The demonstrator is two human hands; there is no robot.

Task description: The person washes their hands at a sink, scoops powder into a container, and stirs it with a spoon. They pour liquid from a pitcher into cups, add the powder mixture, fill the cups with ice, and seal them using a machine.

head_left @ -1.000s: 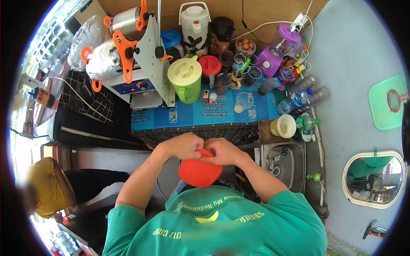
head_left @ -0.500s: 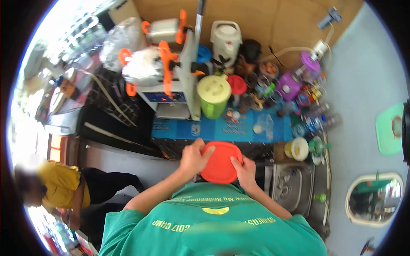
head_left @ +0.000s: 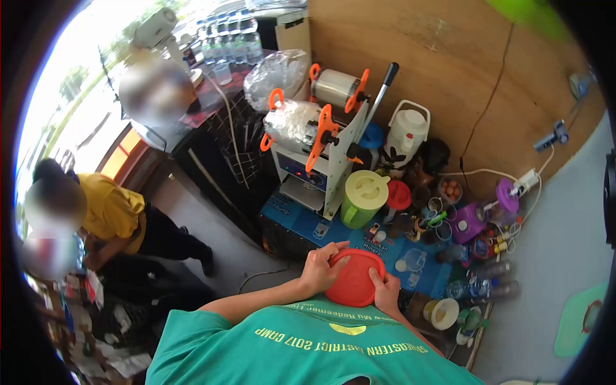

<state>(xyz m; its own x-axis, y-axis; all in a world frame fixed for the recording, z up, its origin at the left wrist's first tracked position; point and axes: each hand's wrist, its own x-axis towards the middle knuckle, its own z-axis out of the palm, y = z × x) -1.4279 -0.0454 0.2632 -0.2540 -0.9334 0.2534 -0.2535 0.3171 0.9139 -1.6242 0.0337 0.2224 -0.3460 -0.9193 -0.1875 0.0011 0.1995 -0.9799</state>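
A red plastic lid [head_left: 355, 283] with rounded corners is held flat in front of my green shirt. My left hand [head_left: 321, 268] grips its left edge, thumb lying over the top. On the opposite edge, my right hand [head_left: 386, 290] pinches it with the thumb on the upper face. Whether a container sits under the lid is hidden. Just beyond the hands is a blue-covered counter [head_left: 436, 277]. On it stand a green pitcher [head_left: 361, 200] with a pale lid and a red-lidded jar [head_left: 398, 196].
A sealing machine [head_left: 335, 176] with film rolls and orange holders stands at the counter's left. Purple blender parts [head_left: 468, 221], cups and plastic bottles [head_left: 478, 287] crowd the right. A white tub [head_left: 444, 314] is near my right arm. A person in yellow [head_left: 112, 205] stands at left.
My view has turned left, so the counter now lies farther right and the sink is out of sight. Both hands still hold the red lid.
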